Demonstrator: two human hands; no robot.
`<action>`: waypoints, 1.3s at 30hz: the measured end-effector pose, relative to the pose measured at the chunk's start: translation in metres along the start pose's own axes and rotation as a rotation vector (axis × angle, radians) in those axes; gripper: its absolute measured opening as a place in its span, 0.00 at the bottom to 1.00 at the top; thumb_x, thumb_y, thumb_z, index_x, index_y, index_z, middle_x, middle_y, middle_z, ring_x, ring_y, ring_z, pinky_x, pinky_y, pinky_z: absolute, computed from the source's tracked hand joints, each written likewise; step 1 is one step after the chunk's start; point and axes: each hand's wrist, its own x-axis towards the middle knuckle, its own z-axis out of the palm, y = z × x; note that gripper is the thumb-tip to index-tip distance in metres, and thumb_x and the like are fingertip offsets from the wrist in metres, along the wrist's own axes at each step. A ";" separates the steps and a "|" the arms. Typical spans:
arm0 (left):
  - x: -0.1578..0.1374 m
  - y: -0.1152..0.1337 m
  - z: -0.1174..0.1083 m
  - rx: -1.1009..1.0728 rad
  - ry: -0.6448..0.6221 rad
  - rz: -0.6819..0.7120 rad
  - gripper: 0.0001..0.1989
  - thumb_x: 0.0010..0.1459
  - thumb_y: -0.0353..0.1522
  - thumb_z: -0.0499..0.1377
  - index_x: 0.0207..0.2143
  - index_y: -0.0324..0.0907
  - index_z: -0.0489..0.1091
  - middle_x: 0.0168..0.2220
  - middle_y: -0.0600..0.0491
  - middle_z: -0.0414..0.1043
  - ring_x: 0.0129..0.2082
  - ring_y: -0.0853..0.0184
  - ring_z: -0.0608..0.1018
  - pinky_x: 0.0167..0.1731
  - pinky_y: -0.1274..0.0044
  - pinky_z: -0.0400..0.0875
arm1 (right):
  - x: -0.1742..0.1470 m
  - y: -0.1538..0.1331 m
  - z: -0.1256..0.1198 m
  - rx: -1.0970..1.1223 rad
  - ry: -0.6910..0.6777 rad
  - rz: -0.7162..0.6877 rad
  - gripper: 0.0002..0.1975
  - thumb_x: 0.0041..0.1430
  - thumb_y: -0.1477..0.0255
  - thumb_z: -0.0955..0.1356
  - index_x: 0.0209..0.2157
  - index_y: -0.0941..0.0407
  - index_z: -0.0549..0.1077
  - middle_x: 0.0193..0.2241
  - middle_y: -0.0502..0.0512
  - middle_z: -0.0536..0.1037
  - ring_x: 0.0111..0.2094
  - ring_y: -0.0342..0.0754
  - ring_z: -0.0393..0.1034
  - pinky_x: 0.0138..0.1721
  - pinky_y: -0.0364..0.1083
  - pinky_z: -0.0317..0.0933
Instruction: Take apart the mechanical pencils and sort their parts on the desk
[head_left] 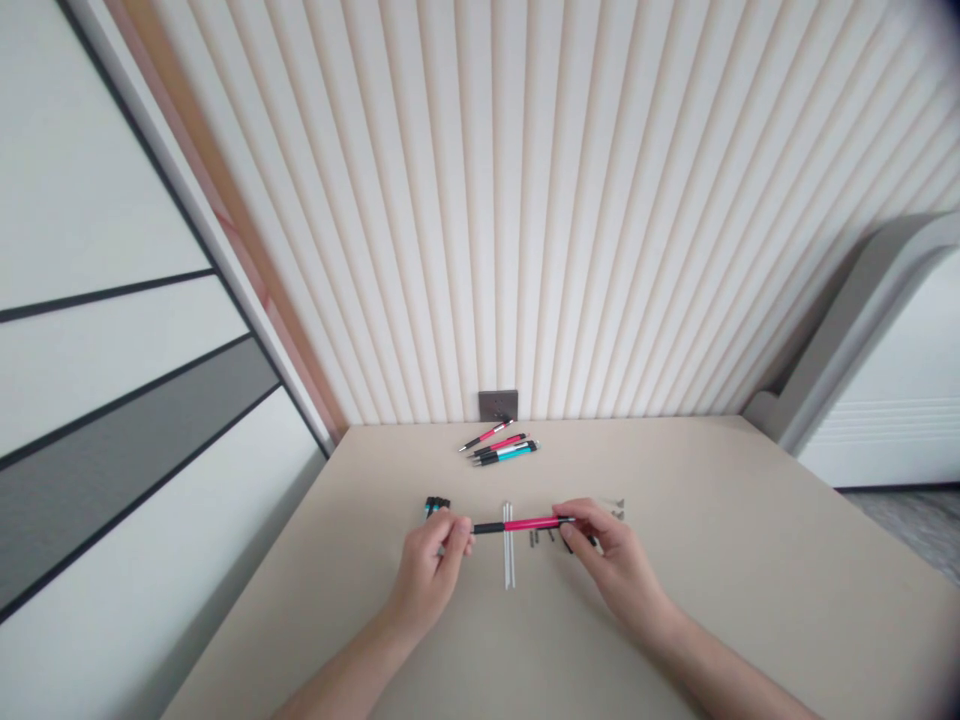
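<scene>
A pink pen (529, 523) with a black grip is held level above the table between my two hands. My left hand (435, 560) pinches its tip end at the black grip. At the other end, my right hand (607, 550) closes thumb and fingers on the pink barrel's end. White refill tubes (509, 560) lie upright in the view on the table, crossing behind the pen. Small dark springs or pieces (534, 538) lie just right of them, partly near my right hand. Black and teal pen parts (437, 503) show behind my left hand, partly covered by it.
Several assembled pens (499, 445), pink, white and blue, lie at the back of the beige table (375, 470). Small grey pieces (619, 508) lie beyond my right hand. A dark wall socket (498, 404) sits on the ribbed wall. A white cabinet (150, 400) stands left.
</scene>
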 end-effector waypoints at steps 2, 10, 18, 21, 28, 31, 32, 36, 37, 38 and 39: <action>-0.001 0.000 0.002 -0.016 0.007 -0.021 0.20 0.67 0.38 0.48 0.23 0.41 0.64 0.22 0.55 0.68 0.24 0.70 0.74 0.28 0.80 0.65 | -0.002 -0.005 -0.001 -0.085 -0.046 -0.056 0.14 0.64 0.65 0.64 0.47 0.54 0.74 0.37 0.57 0.74 0.33 0.47 0.67 0.36 0.46 0.65; -0.004 0.005 0.005 -0.093 -0.023 -0.059 0.19 0.67 0.38 0.48 0.25 0.41 0.66 0.23 0.55 0.69 0.26 0.69 0.74 0.29 0.79 0.66 | -0.007 -0.016 0.001 -0.248 -0.181 -0.169 0.13 0.67 0.69 0.60 0.44 0.54 0.75 0.36 0.57 0.70 0.35 0.47 0.67 0.34 0.44 0.66; -0.005 0.007 0.006 -0.078 -0.060 0.056 0.06 0.63 0.33 0.56 0.40 0.42 0.70 0.33 0.54 0.73 0.32 0.68 0.74 0.35 0.78 0.69 | -0.004 -0.013 -0.004 -0.321 -0.166 -0.261 0.11 0.68 0.74 0.59 0.46 0.54 0.70 0.38 0.56 0.74 0.38 0.47 0.70 0.41 0.47 0.65; -0.004 0.005 0.007 -0.084 -0.030 0.075 0.04 0.63 0.32 0.57 0.37 0.42 0.71 0.33 0.54 0.73 0.32 0.69 0.75 0.35 0.78 0.69 | -0.006 -0.014 -0.005 -0.426 -0.188 -0.311 0.12 0.67 0.74 0.60 0.48 0.54 0.70 0.38 0.57 0.74 0.38 0.48 0.70 0.41 0.47 0.65; -0.008 0.011 0.014 -0.144 -0.029 0.198 0.03 0.61 0.28 0.59 0.38 0.43 0.71 0.37 0.52 0.75 0.39 0.67 0.77 0.42 0.76 0.72 | -0.009 -0.022 -0.005 -0.697 -0.245 -0.383 0.13 0.68 0.69 0.61 0.50 0.52 0.70 0.33 0.54 0.73 0.32 0.48 0.69 0.35 0.47 0.64; -0.010 0.013 0.016 -0.156 -0.038 0.184 0.03 0.60 0.28 0.60 0.38 0.43 0.71 0.36 0.52 0.76 0.39 0.67 0.78 0.42 0.76 0.73 | -0.011 -0.025 -0.003 -0.673 -0.277 -0.405 0.14 0.67 0.72 0.60 0.52 0.54 0.69 0.37 0.57 0.74 0.35 0.48 0.70 0.38 0.47 0.65; -0.010 0.013 0.017 -0.158 -0.046 0.177 0.03 0.60 0.28 0.60 0.38 0.43 0.72 0.36 0.52 0.76 0.39 0.67 0.78 0.41 0.76 0.73 | -0.011 -0.026 -0.003 -0.659 -0.290 -0.417 0.15 0.67 0.74 0.60 0.52 0.54 0.68 0.38 0.57 0.74 0.37 0.48 0.70 0.39 0.47 0.65; -0.010 0.013 0.018 -0.167 -0.098 0.165 0.05 0.61 0.29 0.59 0.40 0.44 0.72 0.38 0.52 0.76 0.40 0.67 0.78 0.43 0.76 0.74 | -0.012 -0.028 -0.002 -0.651 -0.300 -0.403 0.13 0.67 0.73 0.60 0.50 0.55 0.70 0.37 0.57 0.74 0.37 0.48 0.70 0.39 0.46 0.65; -0.010 0.013 0.019 -0.170 -0.112 0.167 0.06 0.61 0.29 0.59 0.41 0.44 0.72 0.39 0.51 0.76 0.41 0.66 0.78 0.43 0.75 0.74 | -0.012 -0.027 -0.002 -0.659 -0.293 -0.395 0.12 0.68 0.71 0.60 0.49 0.54 0.70 0.36 0.56 0.74 0.36 0.47 0.70 0.38 0.46 0.65; -0.010 0.013 0.019 -0.170 -0.124 0.170 0.06 0.61 0.28 0.58 0.41 0.44 0.72 0.40 0.51 0.76 0.41 0.66 0.78 0.43 0.75 0.74 | -0.011 -0.027 -0.002 -0.669 -0.285 -0.392 0.12 0.68 0.70 0.60 0.48 0.54 0.71 0.35 0.56 0.74 0.35 0.47 0.70 0.37 0.46 0.65; -0.009 0.013 0.019 -0.166 -0.131 0.176 0.06 0.62 0.28 0.58 0.41 0.44 0.72 0.40 0.51 0.75 0.42 0.66 0.78 0.43 0.75 0.74 | -0.011 -0.026 -0.002 -0.680 -0.275 -0.395 0.12 0.68 0.70 0.60 0.47 0.54 0.72 0.34 0.55 0.74 0.34 0.47 0.70 0.36 0.45 0.64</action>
